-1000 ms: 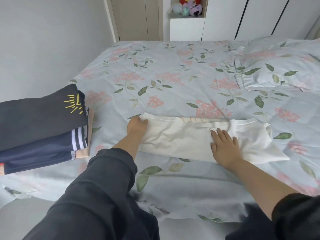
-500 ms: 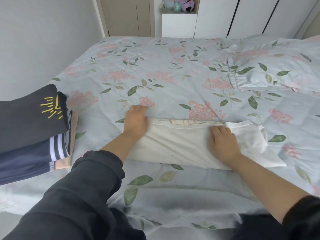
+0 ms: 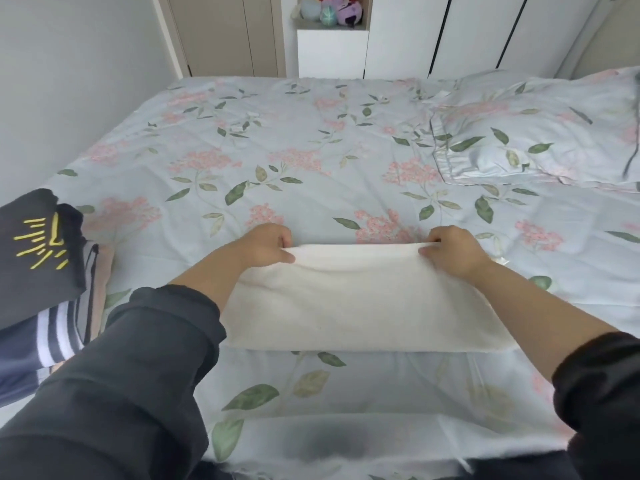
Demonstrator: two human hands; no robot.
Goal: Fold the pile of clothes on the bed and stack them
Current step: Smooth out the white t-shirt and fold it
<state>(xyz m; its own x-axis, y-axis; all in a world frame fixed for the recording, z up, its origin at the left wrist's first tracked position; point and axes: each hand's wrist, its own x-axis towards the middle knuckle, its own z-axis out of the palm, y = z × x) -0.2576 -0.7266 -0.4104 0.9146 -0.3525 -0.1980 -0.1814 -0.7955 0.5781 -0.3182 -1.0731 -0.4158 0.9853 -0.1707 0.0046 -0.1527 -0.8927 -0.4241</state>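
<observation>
The folded white garment [image 3: 356,299] lies on the bed [image 3: 311,150] near its front edge, and the left hand [image 3: 266,245] and right hand [image 3: 450,251] each pinch a far corner between curled fingers and thumb, a sensible hold since the cloth looks light, soft and floppy.

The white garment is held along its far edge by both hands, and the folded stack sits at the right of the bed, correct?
Not quite. The head view shows the folded stack at the left of the bed, not the right. The rest holds: the left hand and right hand grip the white garment along its far edge.
</observation>
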